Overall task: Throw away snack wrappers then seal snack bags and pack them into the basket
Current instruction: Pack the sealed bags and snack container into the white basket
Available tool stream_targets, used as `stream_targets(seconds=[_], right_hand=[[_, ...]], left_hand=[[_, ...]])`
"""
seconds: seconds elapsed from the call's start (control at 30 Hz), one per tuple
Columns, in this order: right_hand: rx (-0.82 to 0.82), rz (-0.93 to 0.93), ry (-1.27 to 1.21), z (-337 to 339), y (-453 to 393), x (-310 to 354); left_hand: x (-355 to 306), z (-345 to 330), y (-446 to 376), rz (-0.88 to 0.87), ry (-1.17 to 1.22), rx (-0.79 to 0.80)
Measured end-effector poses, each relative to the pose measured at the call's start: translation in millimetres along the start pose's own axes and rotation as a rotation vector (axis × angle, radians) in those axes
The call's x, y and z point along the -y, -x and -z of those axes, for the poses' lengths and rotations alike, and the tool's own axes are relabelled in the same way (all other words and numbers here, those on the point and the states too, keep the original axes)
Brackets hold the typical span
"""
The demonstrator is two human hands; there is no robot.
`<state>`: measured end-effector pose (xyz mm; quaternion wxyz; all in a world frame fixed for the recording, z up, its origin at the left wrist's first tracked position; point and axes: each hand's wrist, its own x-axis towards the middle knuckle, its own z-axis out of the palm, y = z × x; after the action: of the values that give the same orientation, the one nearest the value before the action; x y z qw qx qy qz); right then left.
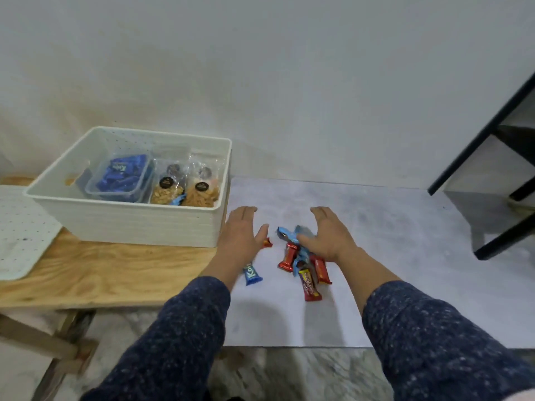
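Note:
A white basket stands on a wooden bench and holds a clear tub of blue snack packs and two clear bags of nuts. Several red and blue snack wrappers lie in a loose pile on a grey sheet. My left hand hovers open, palm down, just left of the pile, with a blue wrapper showing under its wrist. My right hand is spread open over the pile's right side and touches the blue wrappers there.
The wooden bench reaches to the left, with a white dotted lid lying on its left end. A black-framed shelf stands at the right. The wall is close behind the basket and the sheet.

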<state>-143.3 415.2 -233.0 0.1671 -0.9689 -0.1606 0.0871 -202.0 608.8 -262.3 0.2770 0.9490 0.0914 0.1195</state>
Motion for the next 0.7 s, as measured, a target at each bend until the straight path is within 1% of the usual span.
stream_targets(seconds=[0.13, 0.2, 0.27, 0.33, 0.4, 0.57, 0.63, 0.7], right_hand=[[-0.005, 0.025, 0.018, -41, 19, -39], [-0.007, 0.02, -0.023, -59, 26, -52], [-0.022, 0.027, -0.061, -75, 30, -63], [-0.035, 0.052, -0.06, -89, 31, -71], [-0.055, 0.058, -0.054, -101, 28, -77], [-0.081, 0.06, -0.066, -123, 8, -87], [-0.077, 0.066, -0.081, -130, -2, -89], [-0.07, 0.081, -0.078, -132, -11, -90]], left_hand=[[11, -51, 35, 0.144, -0.146, 0.068], [15, -71, 44, 0.22, -0.134, 0.133], [18, -88, 48, 0.235, -0.112, 0.192], [21, -101, 46, 0.213, -0.098, 0.219], [24, -113, 40, 0.182, -0.114, 0.208], [33, -128, 12, -0.005, -0.114, 0.16], [34, -130, -2, -0.095, -0.128, 0.199], [35, -133, -15, -0.176, -0.156, 0.273]])
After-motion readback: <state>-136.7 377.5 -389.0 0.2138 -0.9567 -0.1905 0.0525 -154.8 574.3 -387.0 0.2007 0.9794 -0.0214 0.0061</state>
